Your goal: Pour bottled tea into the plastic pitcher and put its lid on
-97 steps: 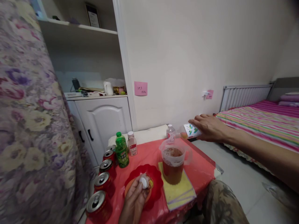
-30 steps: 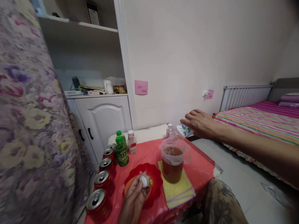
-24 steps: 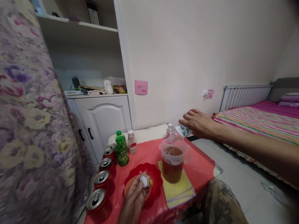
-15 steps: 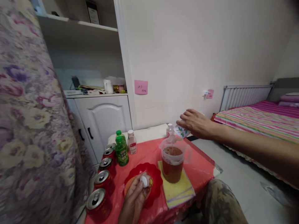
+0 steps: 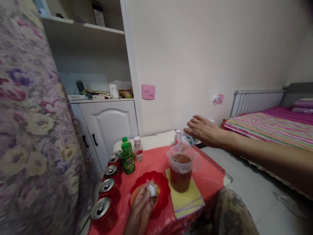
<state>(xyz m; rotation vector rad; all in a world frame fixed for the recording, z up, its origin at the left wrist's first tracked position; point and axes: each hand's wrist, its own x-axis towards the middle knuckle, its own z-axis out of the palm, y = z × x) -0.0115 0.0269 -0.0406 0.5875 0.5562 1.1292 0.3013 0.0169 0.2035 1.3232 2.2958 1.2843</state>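
Observation:
My right hand [image 5: 204, 130] is wrapped round a clear bottle with a green-leaf label [image 5: 190, 139]. The bottle lies tilted, its neck pointing left over a clear plastic measuring jug [image 5: 182, 148]. Brown liquid [image 5: 181, 178] with bubbles on top fills a good part of the jug, which stands on a folded yellow cloth [image 5: 187, 205]. Between the thumb and fingers of my left hand [image 5: 141, 204] sits a white bottle cap [image 5: 151, 190]. That hand hovers over a red scalloped bowl [image 5: 164, 187], hiding part of what lies inside.
Several red cans [image 5: 104, 213] line the table's left edge. Beside them stand green-capped bottles [image 5: 127, 160] and a clear white-capped bottle [image 5: 138, 150]. Another small white-capped bottle [image 5: 177, 136] is behind the jug. Red plastic sheeting [image 5: 207, 169] covers the table.
My right hand has shifted very slightly left, and the bottle lies a little flatter over the jug. My left hand and the cap have hardly moved.

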